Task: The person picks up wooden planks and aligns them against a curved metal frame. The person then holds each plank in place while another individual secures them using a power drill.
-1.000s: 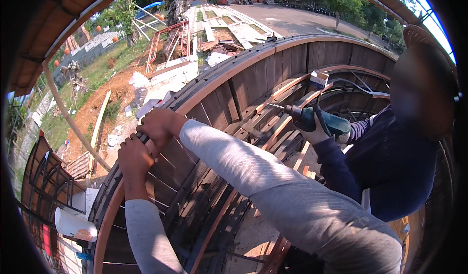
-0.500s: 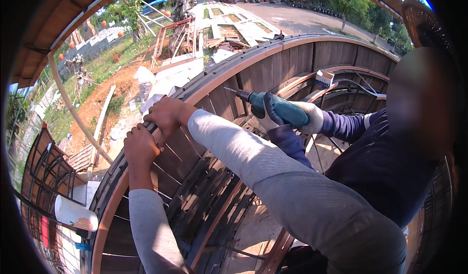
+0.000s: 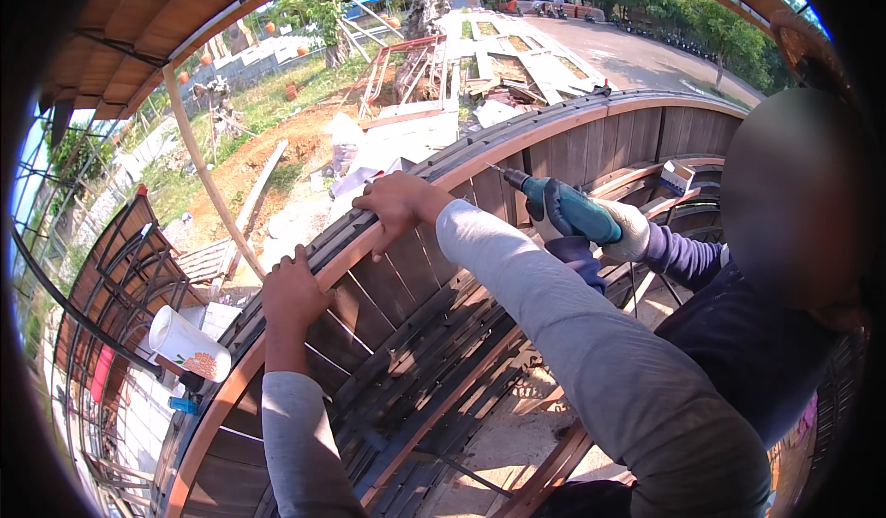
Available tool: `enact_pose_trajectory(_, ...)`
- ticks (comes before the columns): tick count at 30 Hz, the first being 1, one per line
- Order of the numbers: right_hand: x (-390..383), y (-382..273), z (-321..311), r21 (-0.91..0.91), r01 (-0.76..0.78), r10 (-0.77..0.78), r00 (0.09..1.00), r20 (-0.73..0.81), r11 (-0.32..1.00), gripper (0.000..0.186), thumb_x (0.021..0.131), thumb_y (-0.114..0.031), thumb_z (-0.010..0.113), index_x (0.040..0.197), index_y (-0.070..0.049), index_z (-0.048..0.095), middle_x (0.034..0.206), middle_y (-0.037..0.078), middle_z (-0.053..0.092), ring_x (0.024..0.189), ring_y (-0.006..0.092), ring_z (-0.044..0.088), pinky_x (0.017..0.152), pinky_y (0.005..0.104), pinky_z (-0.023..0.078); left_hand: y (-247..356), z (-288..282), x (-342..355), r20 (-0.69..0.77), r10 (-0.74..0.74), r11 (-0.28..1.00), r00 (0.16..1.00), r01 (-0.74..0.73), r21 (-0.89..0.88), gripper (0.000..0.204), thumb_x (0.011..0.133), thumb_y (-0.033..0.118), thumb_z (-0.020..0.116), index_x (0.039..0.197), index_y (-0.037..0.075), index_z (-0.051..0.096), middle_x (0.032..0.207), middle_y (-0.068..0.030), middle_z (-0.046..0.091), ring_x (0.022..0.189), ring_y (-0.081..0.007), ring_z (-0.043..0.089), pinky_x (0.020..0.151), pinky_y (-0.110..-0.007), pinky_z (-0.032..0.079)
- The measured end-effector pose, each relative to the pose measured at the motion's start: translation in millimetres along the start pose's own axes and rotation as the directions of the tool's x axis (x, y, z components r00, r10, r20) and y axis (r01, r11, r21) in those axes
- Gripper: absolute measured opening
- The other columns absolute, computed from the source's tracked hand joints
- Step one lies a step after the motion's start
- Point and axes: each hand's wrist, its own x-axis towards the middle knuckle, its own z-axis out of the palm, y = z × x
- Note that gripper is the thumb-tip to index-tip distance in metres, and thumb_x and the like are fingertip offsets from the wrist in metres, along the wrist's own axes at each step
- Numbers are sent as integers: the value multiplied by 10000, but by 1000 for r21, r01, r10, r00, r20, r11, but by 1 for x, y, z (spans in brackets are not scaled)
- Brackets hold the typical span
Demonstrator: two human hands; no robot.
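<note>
Outdoors, bright sun; a wooden slatted roof (image 3: pixel 138 38) curves overhead and a yard of bare earth, grass and stacked boards (image 3: pixel 517 57) lies beyond, with a road (image 3: pixel 637 57) further back.

Centre of view: a large arched gate panel (image 3: pixel 591 140) of dark vertical planks, with a lighter brown curved top rail running from lower left up and over to the right.

Left hand (image 3: pixel 293 289): fingers hooked over the top rail on its lower left stretch, palm against the wood. Grip clenched on the rail. Grey sleeve comes up from the lower edge.

Right hand (image 3: pixel 399 206): higher along the same rail, fingers curled over its outer edge, grip likewise clenched on the rail. Grey sleeve crosses the frame from the lower right.

Second person, right side, in a dark blue top: their gloved hand (image 3: pixel 626 230) holds a teal power drill (image 3: pixel 563 206). Drill bit points left and touches or nearly touches the rail just right of the right hand; exact contact cannot be told.

Small box (image 3: pixel 676 177) sits on a ledge of the gate, upper right.

White paper cup (image 3: pixel 187 345) lies tilted at lower left, outside the rail, beside a dark metal railing (image 3: pixel 101 306).
</note>
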Motion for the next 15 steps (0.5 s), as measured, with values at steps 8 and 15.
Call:
enact_pose_trajectory(8,-1,4,3,-11,10,-10,999,-39,1000,1016,584,-734,854,1273,-15,656,1099,187,716,1020,384,706,888,484,560,-3,13,8,-53,50,999,997,-51,-3,813,760,390,871,1395,16,527,1204,-213,675,1143,-362,680,984,-454,561)
enact_pose_trajectory(15,-4,5,-1,-36,-1,0,1000,-29,999,999,593,-722,850,1282,-24,659,1093,176,720,1003,382,710,883,484,559,1,8,5,-69,52,998,996,-54,-16,743,792,358,836,1386,19,547,1219,-206,672,1152,-368,675,993,-456,559)
